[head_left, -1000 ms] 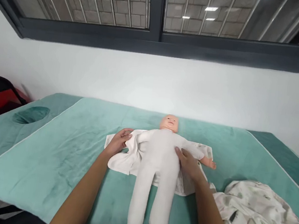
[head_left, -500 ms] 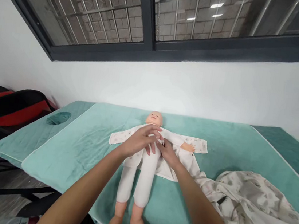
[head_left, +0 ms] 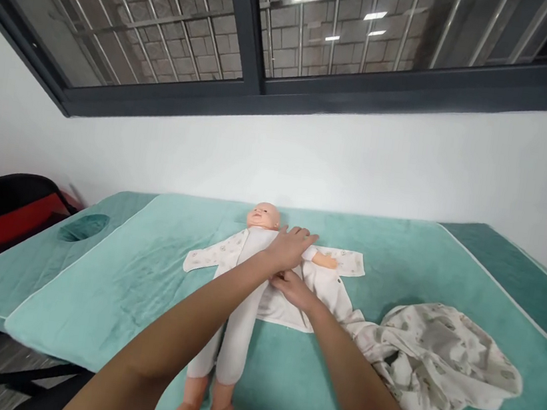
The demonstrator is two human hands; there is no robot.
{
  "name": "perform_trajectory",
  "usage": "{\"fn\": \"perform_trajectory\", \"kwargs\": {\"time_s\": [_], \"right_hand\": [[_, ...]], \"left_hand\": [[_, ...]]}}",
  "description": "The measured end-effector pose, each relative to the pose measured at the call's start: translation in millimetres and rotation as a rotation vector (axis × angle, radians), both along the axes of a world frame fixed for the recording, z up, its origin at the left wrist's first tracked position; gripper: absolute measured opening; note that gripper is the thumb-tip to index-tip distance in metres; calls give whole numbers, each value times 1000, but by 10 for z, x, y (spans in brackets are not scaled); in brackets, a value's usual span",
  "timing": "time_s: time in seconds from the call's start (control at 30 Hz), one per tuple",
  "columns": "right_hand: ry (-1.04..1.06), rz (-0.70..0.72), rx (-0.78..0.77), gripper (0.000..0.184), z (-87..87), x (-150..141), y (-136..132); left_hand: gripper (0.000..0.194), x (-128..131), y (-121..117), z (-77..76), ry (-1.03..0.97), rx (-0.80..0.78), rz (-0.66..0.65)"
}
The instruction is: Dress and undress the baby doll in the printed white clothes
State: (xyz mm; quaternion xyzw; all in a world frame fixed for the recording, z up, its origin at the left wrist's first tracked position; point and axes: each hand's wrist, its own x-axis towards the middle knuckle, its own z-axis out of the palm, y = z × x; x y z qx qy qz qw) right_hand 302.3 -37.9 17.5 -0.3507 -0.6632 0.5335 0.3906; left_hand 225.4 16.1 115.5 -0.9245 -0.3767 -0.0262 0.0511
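Observation:
A baby doll (head_left: 264, 216) in a white body suit lies on its back, head towards the wall. A white printed shirt (head_left: 285, 309) is spread under it. One shirt sleeve (head_left: 214, 253) covers the doll's arm at the left; the other sleeve (head_left: 350, 263) lies flat, with the doll's other hand (head_left: 325, 260) resting on it. My left hand (head_left: 293, 246) lies over the doll's upper arm and chest, fingers stretched out. Below it, my right hand (head_left: 293, 287) is closed at the doll's side, its fingertips partly hidden by my left wrist; what it grips is unclear.
A crumpled printed cloth (head_left: 450, 356) lies to the right on the green padded table (head_left: 106, 284). At the table's left end is a round hole (head_left: 84, 227). Red and black chairs (head_left: 4, 217) stand at the left. A white wall (head_left: 309, 163) and a barred window rise behind.
My left hand has moved from the doll's belly to its upper arm and chest. My right hand stays low at the doll's side. The view has shifted slightly right.

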Motion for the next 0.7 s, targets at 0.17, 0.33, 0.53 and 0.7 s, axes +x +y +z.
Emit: {"fn": "perform_trajectory", "kwargs": {"time_s": [0.17,0.33,0.53,0.7], "right_hand": [[-317,-143,245,23,39,103,46],[-547,-520,289,25,111,483,146],[-756,-814,-49,23,109,879,192],[-414,-769,-139,25,131,1019,211]], "left_hand": [[42,152,209,-110,162,-14,19],[37,19,302,-98,119,44,84],[33,-112,263,-105,137,117,52],[39,-218,220,-95,164,149,51]]}}
